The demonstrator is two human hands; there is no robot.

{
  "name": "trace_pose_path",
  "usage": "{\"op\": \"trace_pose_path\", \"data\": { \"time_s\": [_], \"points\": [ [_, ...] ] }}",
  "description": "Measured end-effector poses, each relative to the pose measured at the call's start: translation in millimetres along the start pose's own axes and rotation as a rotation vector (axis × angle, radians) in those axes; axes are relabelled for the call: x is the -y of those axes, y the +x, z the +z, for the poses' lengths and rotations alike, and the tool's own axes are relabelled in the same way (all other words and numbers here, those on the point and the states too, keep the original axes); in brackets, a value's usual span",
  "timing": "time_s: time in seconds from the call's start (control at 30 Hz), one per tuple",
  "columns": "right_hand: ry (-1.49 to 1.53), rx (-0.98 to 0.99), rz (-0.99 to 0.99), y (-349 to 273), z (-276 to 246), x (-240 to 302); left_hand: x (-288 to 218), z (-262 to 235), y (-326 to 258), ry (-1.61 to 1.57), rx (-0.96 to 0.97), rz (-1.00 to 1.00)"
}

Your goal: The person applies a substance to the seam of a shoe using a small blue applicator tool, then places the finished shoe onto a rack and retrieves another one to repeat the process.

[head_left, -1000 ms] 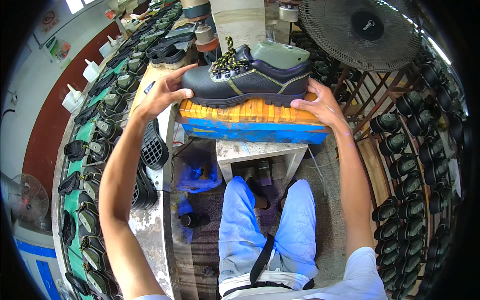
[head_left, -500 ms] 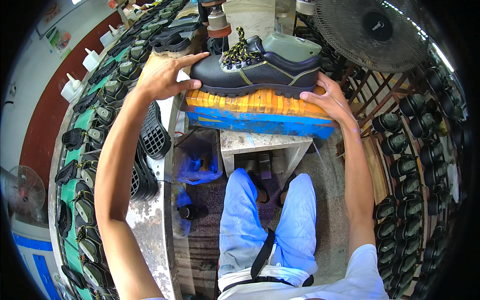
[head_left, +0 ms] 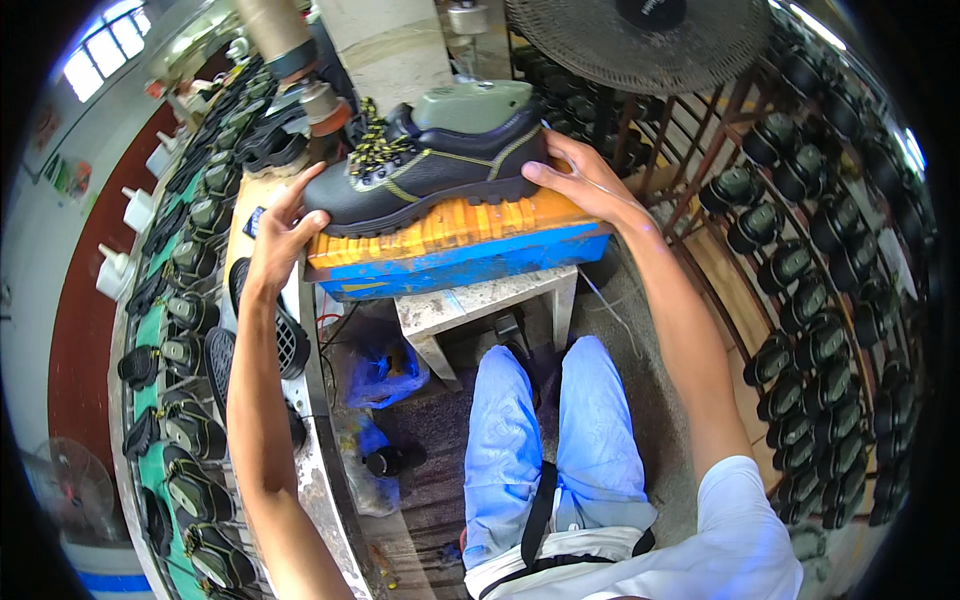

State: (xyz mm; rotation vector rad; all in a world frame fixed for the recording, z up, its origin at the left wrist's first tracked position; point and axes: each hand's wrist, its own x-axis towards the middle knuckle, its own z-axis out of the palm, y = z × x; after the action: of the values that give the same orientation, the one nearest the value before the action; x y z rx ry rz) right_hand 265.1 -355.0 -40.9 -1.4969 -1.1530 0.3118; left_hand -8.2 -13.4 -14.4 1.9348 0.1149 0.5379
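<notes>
A black leather lace-up shoe [head_left: 440, 180] with yellow stitching and black-and-yellow laces rests sole down on an orange-yellow ribbed pad [head_left: 430, 228]. A green last [head_left: 475, 106] fills its opening. My left hand [head_left: 280, 228] is closed round the toe, its thumb low at the front edge of the sole. At the heel, my right hand [head_left: 582, 186] grips with the thumb on the near side and the fingers behind, partly hidden. Under the pad is a blue block [head_left: 462, 266], standing on a worn whitish stand [head_left: 480, 300].
A machine head with an orange-red ring [head_left: 325, 108] hangs just behind the laces. A large fan [head_left: 640, 45] stands behind, at right. Racks of shoes on lasts [head_left: 800, 290] line the right side. Loose soles [head_left: 292, 345] lie beside my left arm, next to a green conveyor [head_left: 145, 345] carrying shoes.
The whole view has shifted and tilted, so the shoe and pad appear farther left and slanted. My left fingers have moved lower round the toe; both hands stay on the shoe.
</notes>
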Motion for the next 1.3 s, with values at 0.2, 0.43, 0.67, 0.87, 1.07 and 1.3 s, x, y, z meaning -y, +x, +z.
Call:
{"op": "trace_pose_path", "data": {
  "time_s": [0.2, 0.43, 0.67, 0.87, 1.07, 1.3],
  "points": [
    [0.012, 0.057, 0.047, -1, -4, 1, -4, -3, 1, 0.103, 0.063, 0.048],
    [-0.008, 0.019, 0.027, 1, -3, 0, -5, -5, 0, 0.065, 0.071, 0.022],
    [-0.081, 0.027, -0.066, 0, -6, -10, -21, 9, -16, 0.132, 0.012, 0.003],
    [-0.103, -0.413, -0.08, -100, 0, -3, -39, 94, -83, 0.161, -0.407, 0.002],
    [-0.388, -0.398, -0.103, -180, 35, 94, -33, 205, -135, 0.556, -0.689, 0.517],
    [-0.755, -0.132, -0.646, -163, 48, 128, -48, 322, -119, 0.95, -0.395, 0.661]
  ]
}}
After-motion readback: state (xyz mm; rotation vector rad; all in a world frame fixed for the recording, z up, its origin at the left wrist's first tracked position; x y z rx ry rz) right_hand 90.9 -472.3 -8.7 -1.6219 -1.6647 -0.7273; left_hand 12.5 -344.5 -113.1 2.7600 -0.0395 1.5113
